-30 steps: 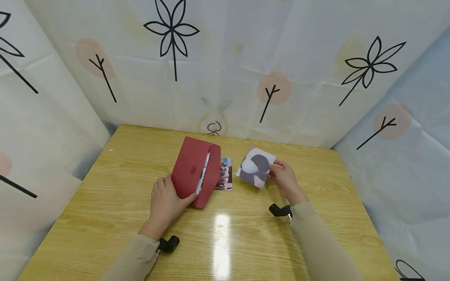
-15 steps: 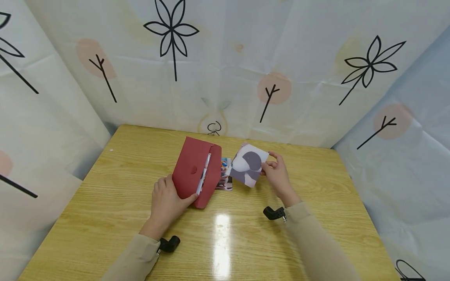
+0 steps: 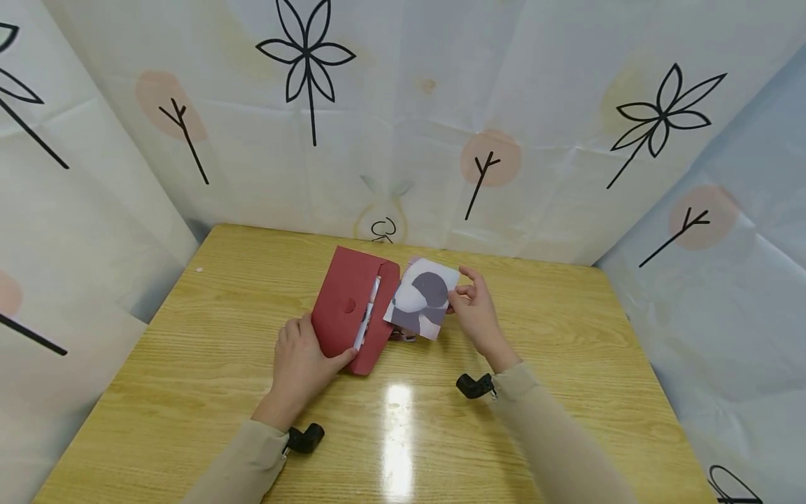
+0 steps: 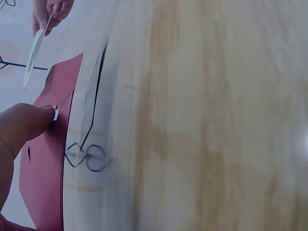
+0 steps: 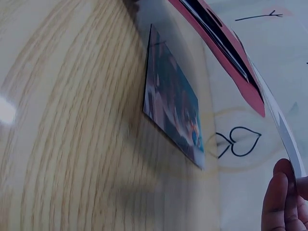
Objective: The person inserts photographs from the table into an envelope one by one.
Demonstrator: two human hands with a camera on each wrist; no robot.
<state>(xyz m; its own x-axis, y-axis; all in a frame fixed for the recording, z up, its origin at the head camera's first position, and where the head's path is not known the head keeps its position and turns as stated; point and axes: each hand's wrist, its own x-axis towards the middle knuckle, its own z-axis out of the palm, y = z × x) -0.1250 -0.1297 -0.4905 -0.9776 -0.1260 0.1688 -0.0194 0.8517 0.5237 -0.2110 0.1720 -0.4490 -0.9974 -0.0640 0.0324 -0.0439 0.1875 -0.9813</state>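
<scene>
A dark red envelope (image 3: 346,301), its flap lifted on the right, is gripped by my left hand (image 3: 302,364) at its lower edge. The left thumb presses near the opening, where white and printed card edges show inside. My right hand (image 3: 478,311) pinches a grey and white patterned card (image 3: 422,297) at its right edge. That card is in the air, its left side at the envelope's flap in the head view. In the right wrist view, a colourful photo card (image 5: 171,103) lies on the table below; the held card mostly covers it in the head view.
The wooden table (image 3: 189,392) reaches back to a patterned cloth (image 3: 403,126) hanging behind and at both sides. A small pale speck (image 3: 199,269) lies near the table's far left. Each wrist wears a black camera.
My right hand has carried the patterned card leftward to the envelope's flap, over the photo card on the table. The left hand and envelope have shifted very slightly right.
</scene>
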